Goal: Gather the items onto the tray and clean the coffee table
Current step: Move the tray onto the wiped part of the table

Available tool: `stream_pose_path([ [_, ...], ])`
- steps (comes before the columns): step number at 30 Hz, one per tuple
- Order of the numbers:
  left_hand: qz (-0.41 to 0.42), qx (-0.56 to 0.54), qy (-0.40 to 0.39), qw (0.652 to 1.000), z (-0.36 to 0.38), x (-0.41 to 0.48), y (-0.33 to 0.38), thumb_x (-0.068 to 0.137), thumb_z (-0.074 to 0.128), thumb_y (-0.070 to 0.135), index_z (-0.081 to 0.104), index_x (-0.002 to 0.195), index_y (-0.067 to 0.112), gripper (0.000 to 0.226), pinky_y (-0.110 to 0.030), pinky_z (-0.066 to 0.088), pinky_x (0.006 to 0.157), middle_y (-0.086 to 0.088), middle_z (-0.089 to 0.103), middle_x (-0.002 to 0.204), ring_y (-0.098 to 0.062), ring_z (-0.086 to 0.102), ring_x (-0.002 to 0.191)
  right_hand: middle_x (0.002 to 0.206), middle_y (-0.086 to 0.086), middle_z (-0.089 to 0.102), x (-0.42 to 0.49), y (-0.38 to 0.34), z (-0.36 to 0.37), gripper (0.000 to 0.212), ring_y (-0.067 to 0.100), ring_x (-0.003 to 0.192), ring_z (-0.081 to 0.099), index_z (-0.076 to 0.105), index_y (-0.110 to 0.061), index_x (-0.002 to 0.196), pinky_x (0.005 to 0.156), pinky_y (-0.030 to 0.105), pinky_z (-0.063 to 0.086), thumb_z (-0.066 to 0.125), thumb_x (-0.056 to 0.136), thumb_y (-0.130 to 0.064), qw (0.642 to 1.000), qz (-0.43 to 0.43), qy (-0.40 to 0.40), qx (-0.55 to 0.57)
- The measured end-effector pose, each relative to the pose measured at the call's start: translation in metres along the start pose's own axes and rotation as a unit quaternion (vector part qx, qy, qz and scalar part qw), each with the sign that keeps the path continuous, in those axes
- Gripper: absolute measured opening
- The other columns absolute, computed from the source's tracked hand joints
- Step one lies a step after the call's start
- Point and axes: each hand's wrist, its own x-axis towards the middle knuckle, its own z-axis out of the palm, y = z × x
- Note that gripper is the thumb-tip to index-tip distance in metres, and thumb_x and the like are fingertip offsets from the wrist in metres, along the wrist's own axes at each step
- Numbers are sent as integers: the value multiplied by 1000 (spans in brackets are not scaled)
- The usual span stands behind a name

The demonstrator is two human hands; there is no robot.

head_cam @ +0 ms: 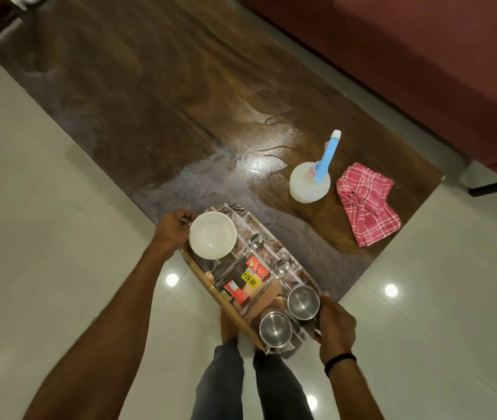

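I hold a patterned tray with a wooden rim above the near edge of the dark wooden coffee table. My left hand grips its far-left end and my right hand grips its near-right end. On the tray sit a white bowl, two spoons, a red and black packet with a yellow price tag, and two steel cups. A white spray bottle with a blue trigger and a pink checked cloth rest on the table's right end.
A maroon sofa runs along the table's far right side. Glossy white floor tiles surround the table. My legs and feet stand under the tray. The table top looks streaked with wet patches.
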Motion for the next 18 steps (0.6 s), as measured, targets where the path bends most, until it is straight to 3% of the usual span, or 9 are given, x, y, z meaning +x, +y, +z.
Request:
stream_pose_path([
  [3,-10,0,13,1000,-22,10,0,94,58,8,67,101,9,12,-47,58,79,-9,65,96,-29,61,90,62,-1,68,-10,-17,17,41,31,74,67,71,-25,58,80,50,58,66,93,-46,1000,-24,11,-7],
  [6,-3,-10,23,1000,-51,28,1,93,60,6,65,97,12,8,-45,57,76,-10,64,95,-28,60,87,74,5,73,-19,-36,45,44,26,78,69,73,-18,71,81,52,59,58,95,-52,998,-51,-33,-12],
  [9,-24,-23,44,998,-86,55,-3,95,59,7,67,109,10,16,-43,56,73,-11,64,100,-28,61,89,74,5,75,-22,-53,83,57,28,77,72,74,-15,77,79,55,60,49,91,-63,994,-71,-79,-34],
  [12,-46,-34,63,996,-123,96,-11,96,55,7,67,114,9,22,-46,59,76,-13,65,105,-33,64,94,77,1,77,-22,-74,132,51,24,80,73,76,-18,77,81,50,60,52,92,-61,994,-83,-75,-16],
  [16,-58,-59,73,994,-171,149,-19,95,56,7,66,116,8,24,-41,57,66,-15,65,103,-34,64,88,82,-1,77,-13,-93,204,59,24,82,73,75,-23,75,82,50,60,48,76,-76,994,-88,-62,-14],
  [18,-63,-67,78,993,-192,171,-24,93,59,6,67,116,7,24,-45,58,71,-15,65,104,-34,64,90,81,2,76,-14,-106,237,60,27,80,72,72,-22,73,81,51,60,46,74,-77,995,-75,-58,-31],
])
